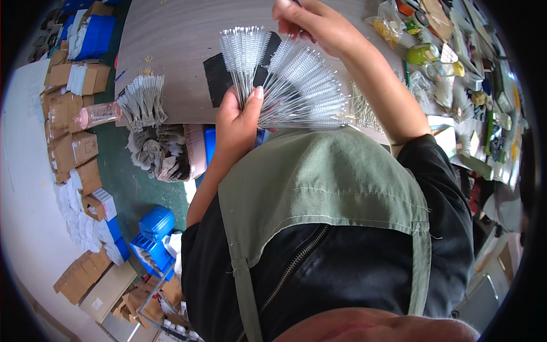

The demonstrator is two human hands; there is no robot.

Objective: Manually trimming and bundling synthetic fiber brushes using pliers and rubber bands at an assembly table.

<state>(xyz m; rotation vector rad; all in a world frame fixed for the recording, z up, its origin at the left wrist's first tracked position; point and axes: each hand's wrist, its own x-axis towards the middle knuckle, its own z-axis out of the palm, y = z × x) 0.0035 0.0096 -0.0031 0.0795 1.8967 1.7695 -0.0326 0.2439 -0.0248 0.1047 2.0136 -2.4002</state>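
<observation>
My left hand is closed round the wire stems of a bundle of straw brushes, its white bristle ends pointing away from me. Beside it, to the right, a wide fan of similar brushes spreads over the table's near edge, against my apron. Beneath the brushes lies a black mat, partly covered. My right hand is raised above the far side of the fan, at the upper edge of the view. Its fingers are curled together, and a small dark thing shows at them; its kind cannot be made out.
Tied brush bundles lie on the table's left end, near yellow rubber bands and a pink bottle. An open carton stands below that edge. Bags and a green container crowd the right side. Cardboard boxes line the left wall.
</observation>
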